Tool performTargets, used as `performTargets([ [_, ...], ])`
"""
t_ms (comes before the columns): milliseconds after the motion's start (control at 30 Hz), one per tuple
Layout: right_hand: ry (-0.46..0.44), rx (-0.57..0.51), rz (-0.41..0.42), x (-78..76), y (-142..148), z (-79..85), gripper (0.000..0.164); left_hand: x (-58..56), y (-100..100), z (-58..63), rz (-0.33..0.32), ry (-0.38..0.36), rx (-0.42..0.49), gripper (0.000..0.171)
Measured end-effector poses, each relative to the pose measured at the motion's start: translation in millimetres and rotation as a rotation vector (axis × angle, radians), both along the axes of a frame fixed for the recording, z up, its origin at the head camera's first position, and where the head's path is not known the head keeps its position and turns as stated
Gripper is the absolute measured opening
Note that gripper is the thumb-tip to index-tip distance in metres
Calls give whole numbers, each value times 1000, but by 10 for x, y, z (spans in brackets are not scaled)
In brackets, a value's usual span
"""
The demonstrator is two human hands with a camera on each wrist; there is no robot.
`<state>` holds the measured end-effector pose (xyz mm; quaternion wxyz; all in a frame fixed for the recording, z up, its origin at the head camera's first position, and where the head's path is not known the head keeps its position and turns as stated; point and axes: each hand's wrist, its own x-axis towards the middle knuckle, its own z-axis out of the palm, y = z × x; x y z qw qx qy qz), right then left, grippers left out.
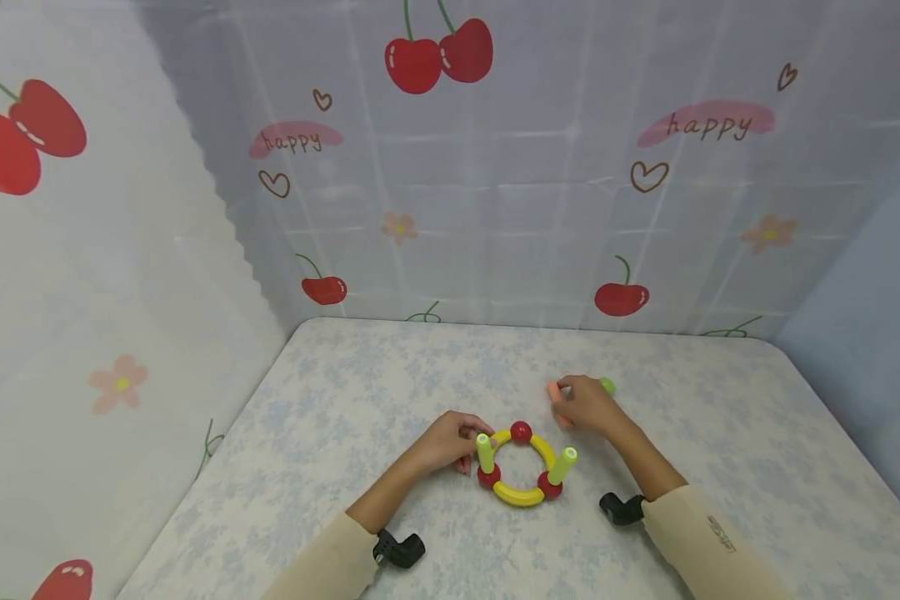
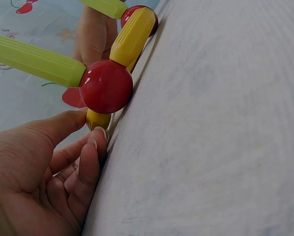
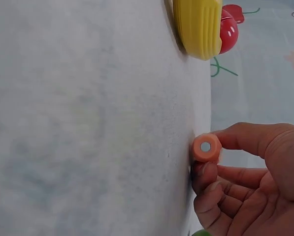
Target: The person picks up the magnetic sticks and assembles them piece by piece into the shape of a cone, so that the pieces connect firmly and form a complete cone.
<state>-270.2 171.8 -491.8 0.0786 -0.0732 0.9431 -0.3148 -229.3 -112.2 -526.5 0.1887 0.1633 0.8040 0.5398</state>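
Note:
A ring of yellow curved rods joined by red balls lies on the table. Two light-green rods stand up from the two nearer balls, leaning slightly. My left hand is at the ring's left side, where its thumb and fingertips pinch a yellow curved rod just beside a red ball. Beyond the ring to the right, my right hand pinches an orange rod between thumb and fingers, low against the tabletop. A pale round disc shows in the rod's end.
A green piece, mostly hidden, sits behind the right hand. The pale blue-patterned table meets a cherry-print curtain at the back, with more curtain along both sides. Black wrist cameras are strapped to both wrists.

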Motion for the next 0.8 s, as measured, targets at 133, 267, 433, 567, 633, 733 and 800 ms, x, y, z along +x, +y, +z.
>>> performTargets([
  [133, 19, -90, 27, 87, 42, -24, 48, 4, 8, 0, 2, -2, 1, 20],
  [267, 29, -143, 18, 162, 51, -34, 46, 6, 7, 0, 6, -3, -1, 20],
  [433, 47, -216, 33, 217, 52, -18, 47, 10, 6, 3, 12, -7, 4, 19],
  [567, 60, -260, 34, 241, 44, 2, 50, 15, 8, 1, 9, -12, 16, 18],
  [633, 66, -273, 29, 254, 39, 17, 52, 13, 10, -1, 9, -11, 21, 18],
  [733, 83, -303, 33, 279, 34, 53, 56, 11, 12, -1, 7, -9, 23, 18],
  [800, 95, -334, 44, 299, 33, 81, 57, 9, 11, -3, 5, -7, 21, 18],
])
